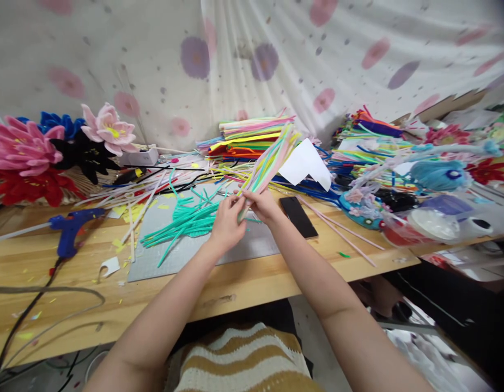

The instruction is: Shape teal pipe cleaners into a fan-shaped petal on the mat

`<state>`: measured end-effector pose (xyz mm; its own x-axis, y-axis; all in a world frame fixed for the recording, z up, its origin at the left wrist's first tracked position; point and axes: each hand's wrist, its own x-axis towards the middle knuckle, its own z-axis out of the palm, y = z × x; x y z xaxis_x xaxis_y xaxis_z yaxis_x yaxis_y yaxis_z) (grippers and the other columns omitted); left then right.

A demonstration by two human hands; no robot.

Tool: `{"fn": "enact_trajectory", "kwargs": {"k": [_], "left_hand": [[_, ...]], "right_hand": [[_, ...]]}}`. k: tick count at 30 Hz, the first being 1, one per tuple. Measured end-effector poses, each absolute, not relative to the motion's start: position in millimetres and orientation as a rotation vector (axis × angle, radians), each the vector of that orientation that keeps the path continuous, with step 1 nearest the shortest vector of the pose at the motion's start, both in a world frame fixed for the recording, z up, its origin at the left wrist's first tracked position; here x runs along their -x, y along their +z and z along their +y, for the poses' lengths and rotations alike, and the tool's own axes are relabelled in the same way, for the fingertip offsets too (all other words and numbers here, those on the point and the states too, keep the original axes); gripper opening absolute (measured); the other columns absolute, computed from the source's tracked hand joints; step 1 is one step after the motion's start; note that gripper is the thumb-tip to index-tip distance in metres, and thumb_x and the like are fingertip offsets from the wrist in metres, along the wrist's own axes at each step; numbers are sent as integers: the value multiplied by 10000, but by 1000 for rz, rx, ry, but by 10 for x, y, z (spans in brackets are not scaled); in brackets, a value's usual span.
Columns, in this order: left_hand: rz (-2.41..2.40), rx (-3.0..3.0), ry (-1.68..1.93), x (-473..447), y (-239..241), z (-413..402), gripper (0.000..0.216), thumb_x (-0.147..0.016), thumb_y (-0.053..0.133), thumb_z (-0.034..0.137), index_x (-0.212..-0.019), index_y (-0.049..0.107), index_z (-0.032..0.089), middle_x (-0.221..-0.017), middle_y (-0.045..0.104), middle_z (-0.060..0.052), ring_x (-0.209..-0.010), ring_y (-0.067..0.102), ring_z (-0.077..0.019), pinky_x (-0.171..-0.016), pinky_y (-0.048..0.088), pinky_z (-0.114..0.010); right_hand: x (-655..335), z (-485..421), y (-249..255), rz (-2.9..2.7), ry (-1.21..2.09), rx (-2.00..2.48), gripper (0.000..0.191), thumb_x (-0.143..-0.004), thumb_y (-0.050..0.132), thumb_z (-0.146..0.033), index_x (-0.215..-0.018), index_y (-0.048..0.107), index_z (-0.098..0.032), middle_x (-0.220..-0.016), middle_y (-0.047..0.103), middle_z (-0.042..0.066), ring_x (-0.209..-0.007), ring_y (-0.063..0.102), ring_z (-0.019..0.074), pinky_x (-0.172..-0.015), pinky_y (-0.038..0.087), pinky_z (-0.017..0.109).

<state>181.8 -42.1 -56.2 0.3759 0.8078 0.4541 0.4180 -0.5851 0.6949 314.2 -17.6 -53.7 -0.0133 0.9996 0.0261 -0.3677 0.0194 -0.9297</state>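
Observation:
A bundle of pastel pipe cleaners (270,160) in pink, yellow, white and pale green slants up and away between my hands. My left hand (229,220) is wrapped round its lower end. Close beside it, my right hand (260,204) has its fingers closed on the same bundle, just above the left. Under and left of my hands, a loose heap of green pipe cleaners (182,223) lies on a grey mat (153,265). A black phone (298,216) rests on the table, right of my right wrist.
A blue glue gun (74,228) with its cord lies left on the wooden table (153,299). Fuzzy flowers (26,149) stand behind it. Stacks of coloured pipe cleaners (243,144) line the back. White paper (304,163) sits behind the phone; clear plastic containers (433,223) are at right.

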Motion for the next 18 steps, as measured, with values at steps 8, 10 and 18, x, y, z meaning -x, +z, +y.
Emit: {"fn": "enact_trajectory", "kwargs": {"k": [8,10,18], "left_hand": [[1145,-1838,1092,-1657,-667,-288,471,-621,696,308,-1040,521,184,-1079,531,-85,-1019,518,-222,-896,416,-379],[1165,-1807,1022,-1665,-705,-286,531,-591,717,293,-1065,503,185,-1097,536,-89,-1038,517,-234,-911,400,-392],[1098,-1546,1029,-1644,-678,-211,491,-572,700,229,-1019,503,187,-1026,550,-64,-972,528,-201,-784,447,-319]], "right_hand": [[-3285,-178,-470,-880,1393,827,368,-540,764,-298,-859,614,-193,-901,701,67,-1059,584,274,-852,519,440],[-3265,-177,-486,-871,1407,823,359,-543,763,-294,-855,619,-188,-906,700,68,-1065,582,274,-860,516,440],[-3309,-222,-501,-1061,1658,1002,464,-473,698,-51,-907,587,-171,-829,706,32,-796,664,218,-704,551,354]]}}
